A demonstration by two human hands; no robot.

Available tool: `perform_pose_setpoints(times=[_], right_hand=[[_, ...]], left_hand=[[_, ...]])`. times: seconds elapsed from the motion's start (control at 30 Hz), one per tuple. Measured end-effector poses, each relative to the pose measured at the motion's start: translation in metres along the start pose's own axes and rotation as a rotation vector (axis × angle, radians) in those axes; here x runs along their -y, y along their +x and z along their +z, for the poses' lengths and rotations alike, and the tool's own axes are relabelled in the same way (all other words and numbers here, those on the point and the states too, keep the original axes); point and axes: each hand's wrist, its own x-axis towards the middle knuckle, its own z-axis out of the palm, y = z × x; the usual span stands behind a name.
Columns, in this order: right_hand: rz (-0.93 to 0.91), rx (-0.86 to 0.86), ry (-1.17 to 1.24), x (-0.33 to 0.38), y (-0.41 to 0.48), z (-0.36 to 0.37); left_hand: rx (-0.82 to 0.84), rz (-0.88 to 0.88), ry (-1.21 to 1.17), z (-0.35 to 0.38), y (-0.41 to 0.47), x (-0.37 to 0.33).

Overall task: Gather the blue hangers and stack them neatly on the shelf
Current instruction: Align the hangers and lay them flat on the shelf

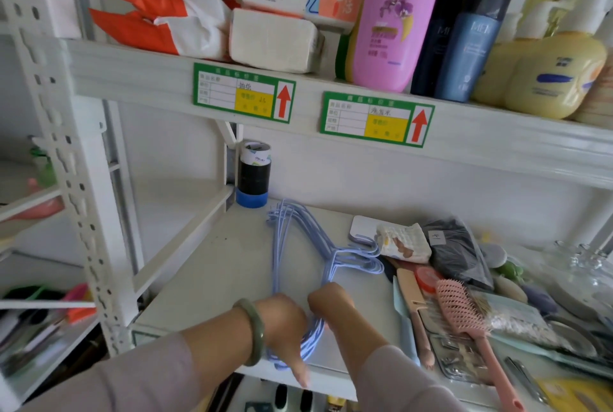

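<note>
The left hand's fingers [300, 375] are pointing down over the front lip of the shelf [212, 265], loosely spread, with the near end of the hangers [298, 246] passing under the palm; whether they are actually gripping the wire I cannot tell. The left hand [285, 328] is wearing a green bangle [253, 332] at the wrist. The right hand [331, 300] is sitting just beside it, curled, its fingers hidden on the far side, so its hold on the hangers cannot be told either, though it is touching the bundle's near end.

The hangers are lying flat on the shelf as one overlapping bundle of pale blue wire, their long side running from the front edge toward the back wall, their hooks pointing right toward a folded cloth [403, 242]. A tape stack [253, 174] is standing in the back corner, near the bundle's far end but apart from it.

To the right of the hangers a comb [413, 305] and a pink brush [464, 315] are lying among other clutter. On the upper shelf a pink bottle [394, 17] is standing upright beside dark bottles [464, 37], with tissue packs [275, 40] to their left. Two green-framed labels [243, 93] are stuck to the upper shelf's front edge.
</note>
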Motion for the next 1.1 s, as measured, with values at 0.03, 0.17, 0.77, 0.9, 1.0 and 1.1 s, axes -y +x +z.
perform_pose_setpoints(times=[0.03,0.17,0.77,0.9,1.0,1.1], right_hand=[[-0.004,0.008,0.013,0.000,0.001,0.000],[-0.002,0.049,0.101,0.000,-0.003,0.002],[0.053,0.050,0.081,0.009,0.002,0.007],[0.039,0.042,0.080,0.017,0.008,0.009],[0.043,0.002,0.014,0.019,0.011,0.006],[0.047,-0.003,-0.009,0.021,0.012,0.005]], left_hand=[[0.010,0.007,0.050,-0.001,-0.001,-0.003],[-0.038,-0.030,0.267,0.003,-0.007,-0.017],[-0.280,-0.007,0.267,0.028,0.011,0.011],[-0.291,-0.018,0.211,0.031,0.016,0.024],[-0.342,-0.048,0.181,0.036,0.020,0.023],[-0.361,-0.081,0.121,0.042,0.025,0.022]])
